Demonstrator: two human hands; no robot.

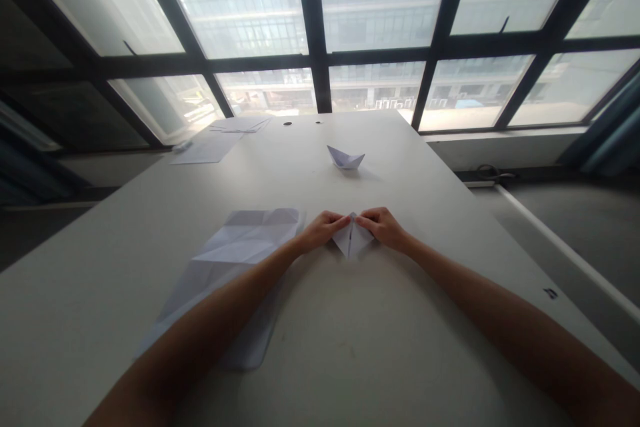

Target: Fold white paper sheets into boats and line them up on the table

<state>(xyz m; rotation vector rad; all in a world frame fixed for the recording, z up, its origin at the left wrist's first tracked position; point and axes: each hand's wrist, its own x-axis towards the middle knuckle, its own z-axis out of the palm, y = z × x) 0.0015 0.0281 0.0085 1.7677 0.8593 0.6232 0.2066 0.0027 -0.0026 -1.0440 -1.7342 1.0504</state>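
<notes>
A small folded white paper (349, 243), diamond-like with a lower point and a line down its middle, is held between both hands over the white table. My left hand (323, 229) pinches its upper left side, thumb near the top. On the upper right side, my right hand (384, 227) pinches it the same way, and the two thumbs nearly meet at the top tip. The fingers behind the paper are partly hidden. Farther back, a folded paper boat (346, 159) stands on the table.
Creased white sheets (235, 240) lie left of centre, partly under my left forearm. More papers (210, 147) lie at the table's far left. A small dark mark (551, 293) is near the right edge of the table (400, 180). Large windows stand beyond.
</notes>
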